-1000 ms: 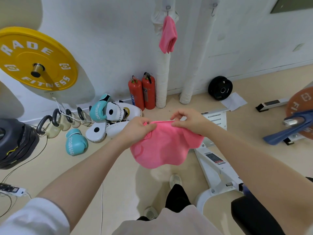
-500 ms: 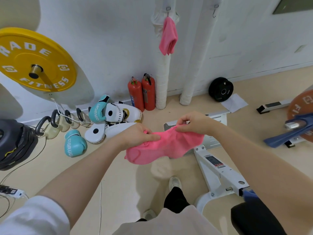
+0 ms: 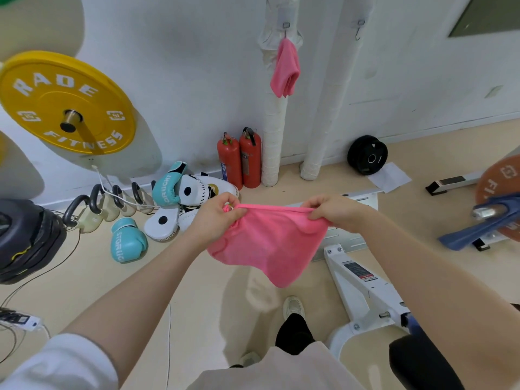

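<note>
This is a gym. A big yellow weight plate (image 3: 67, 102) with the word "FITNESS" sits on a bar, and a small black weight plate (image 3: 367, 155) leans on the wall. Blue-green boxing gloves (image 3: 128, 240), white punch pads (image 3: 197, 190) and a row of kettlebells (image 3: 92, 212) lie on the floor (image 3: 197, 305). A white bench frame (image 3: 363, 280) stands nearby.

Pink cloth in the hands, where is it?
Middle of the head view: the pink cloth hangs between the left hand and right hand, which pinch its top edge.
</note>
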Demonstrator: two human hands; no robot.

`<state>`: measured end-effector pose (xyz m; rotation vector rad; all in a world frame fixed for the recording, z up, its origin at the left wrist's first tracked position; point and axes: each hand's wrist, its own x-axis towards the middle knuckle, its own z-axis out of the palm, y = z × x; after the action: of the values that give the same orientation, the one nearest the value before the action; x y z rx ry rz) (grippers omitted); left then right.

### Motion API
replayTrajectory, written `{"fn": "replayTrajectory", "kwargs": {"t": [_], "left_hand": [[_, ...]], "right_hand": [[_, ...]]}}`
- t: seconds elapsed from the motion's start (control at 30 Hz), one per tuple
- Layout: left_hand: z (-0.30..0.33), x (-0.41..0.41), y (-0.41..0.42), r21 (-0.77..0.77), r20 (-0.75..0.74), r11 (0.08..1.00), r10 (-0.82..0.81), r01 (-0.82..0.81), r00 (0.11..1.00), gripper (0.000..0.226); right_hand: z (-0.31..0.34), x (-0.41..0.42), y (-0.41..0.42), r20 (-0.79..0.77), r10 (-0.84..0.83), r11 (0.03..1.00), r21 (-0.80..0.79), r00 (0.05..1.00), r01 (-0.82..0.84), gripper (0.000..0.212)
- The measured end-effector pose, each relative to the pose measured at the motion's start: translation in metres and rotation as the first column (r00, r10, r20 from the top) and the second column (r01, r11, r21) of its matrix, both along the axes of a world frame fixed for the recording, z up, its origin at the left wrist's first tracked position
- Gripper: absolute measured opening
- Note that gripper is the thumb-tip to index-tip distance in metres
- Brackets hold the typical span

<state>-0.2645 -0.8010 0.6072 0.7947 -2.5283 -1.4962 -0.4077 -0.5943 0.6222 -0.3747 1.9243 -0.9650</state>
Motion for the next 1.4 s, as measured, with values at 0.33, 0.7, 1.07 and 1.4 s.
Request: {"fn": "replayTrajectory", "kwargs": {"t": [0.33, 0.7, 1.07, 1.4], "left_hand": [[0.023, 0.015, 0.012, 0.064, -0.199, 0.992, -0.093, 0.108, 0.976, 0.018], [0.023, 0.012, 0.022, 0.037, -0.191, 0.988, -0.137, 0.147, 0.972, 0.018], [0.005, -0.032, 0.018, 0.058, -0.048, 0.988, -0.140, 0.143, 0.989, 0.011], [-0.003, -0.103, 0.016, 0.002, 0.016, 0.995, -0.096, 0.096, 0.995, 0.015]], "right_hand": [[-0.002, 0.022, -0.027, 0.338, -0.692, 0.676, -0.009, 0.638, 0.737, 0.026], [-0.015, 0.010, 0.000, -0.440, -0.433, 0.873, 0.014, 0.787, 0.488, 0.026], [-0.016, -0.042, 0.014, -0.388, -0.339, 0.875, 0.204, 0.857, 0.439, 0.019], [0.005, -0.129, 0.015, -0.133, -0.608, 0.794, -0.094, 0.783, 0.601, 0.031]]}}
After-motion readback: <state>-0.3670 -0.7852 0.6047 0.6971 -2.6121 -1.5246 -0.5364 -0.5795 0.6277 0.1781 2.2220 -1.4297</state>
